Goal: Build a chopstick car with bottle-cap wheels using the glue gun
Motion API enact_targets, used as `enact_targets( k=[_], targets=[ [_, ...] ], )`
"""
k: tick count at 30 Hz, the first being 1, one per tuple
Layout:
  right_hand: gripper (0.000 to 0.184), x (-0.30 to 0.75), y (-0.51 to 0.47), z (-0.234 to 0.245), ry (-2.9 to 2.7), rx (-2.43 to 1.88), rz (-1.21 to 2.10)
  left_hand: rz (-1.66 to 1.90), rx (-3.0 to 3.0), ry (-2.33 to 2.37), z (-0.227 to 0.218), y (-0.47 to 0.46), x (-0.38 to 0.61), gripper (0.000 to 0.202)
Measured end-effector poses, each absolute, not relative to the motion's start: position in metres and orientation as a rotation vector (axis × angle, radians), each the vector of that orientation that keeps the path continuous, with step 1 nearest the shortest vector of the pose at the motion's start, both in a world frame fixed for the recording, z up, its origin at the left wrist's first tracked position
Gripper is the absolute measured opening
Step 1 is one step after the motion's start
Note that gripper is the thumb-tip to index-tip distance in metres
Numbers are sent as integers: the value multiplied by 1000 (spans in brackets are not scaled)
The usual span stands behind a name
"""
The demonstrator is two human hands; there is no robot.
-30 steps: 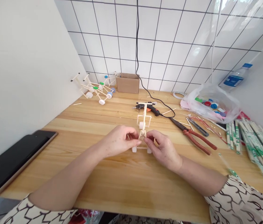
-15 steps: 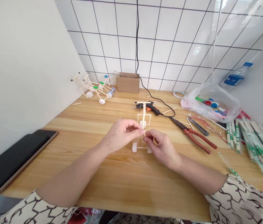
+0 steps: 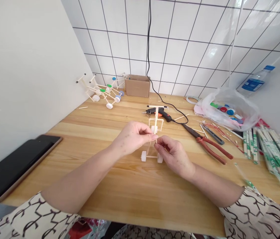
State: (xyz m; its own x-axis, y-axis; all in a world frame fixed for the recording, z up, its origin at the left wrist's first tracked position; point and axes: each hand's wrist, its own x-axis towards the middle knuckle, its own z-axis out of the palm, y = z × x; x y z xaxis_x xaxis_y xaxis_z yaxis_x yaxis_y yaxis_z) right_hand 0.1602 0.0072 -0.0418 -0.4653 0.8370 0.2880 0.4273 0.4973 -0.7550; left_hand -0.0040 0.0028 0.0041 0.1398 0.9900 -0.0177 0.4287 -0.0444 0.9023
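A small tricycle model (image 3: 156, 116) made of wooden sticks, with white bottle-cap wheels and a black-tipped handlebar, stands on the table in front of me. My left hand (image 3: 136, 137) pinches the upright stick below the handlebar between thumb and forefinger. Just to the right and slightly lower, my right hand (image 3: 175, 154) has its thumb and forefinger closed at the stick frame by the near wheels. My fingers hide the joint between them. A white wheel (image 3: 143, 156) shows at the near left. Behind the model lies a black glue gun (image 3: 163, 114).
Finished-looking stick models (image 3: 105, 93) stand at the back left by a cardboard box (image 3: 137, 86). Pliers (image 3: 208, 144), a utility knife (image 3: 213, 134), a bag of bottle caps (image 3: 226, 109) and wrapped chopsticks (image 3: 276, 152) lie to the right. A black phone (image 3: 18, 166) rests at the left.
The view has shifted slightly, so most things sit a little to the right. Both hands keep almost the same pinch on the model, with the left fingertips a touch higher.
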Motion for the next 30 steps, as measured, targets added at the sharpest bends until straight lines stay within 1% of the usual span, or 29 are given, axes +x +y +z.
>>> enact_targets(
  k=[9, 20, 30],
  targets=[
    [12, 159, 8, -44, -2065, -1039, 848, 847, 1604, 1398, 4, 6, -4, 15],
    [15, 158, 7, -42, -2047, -1024, 866, 830, 1652, 1419, 4, 4, -6, 18],
    [12, 159, 7, -44, -2062, -1045, 871, 803, 1646, 1431, 6, 3, -5, 20]
  ],
)
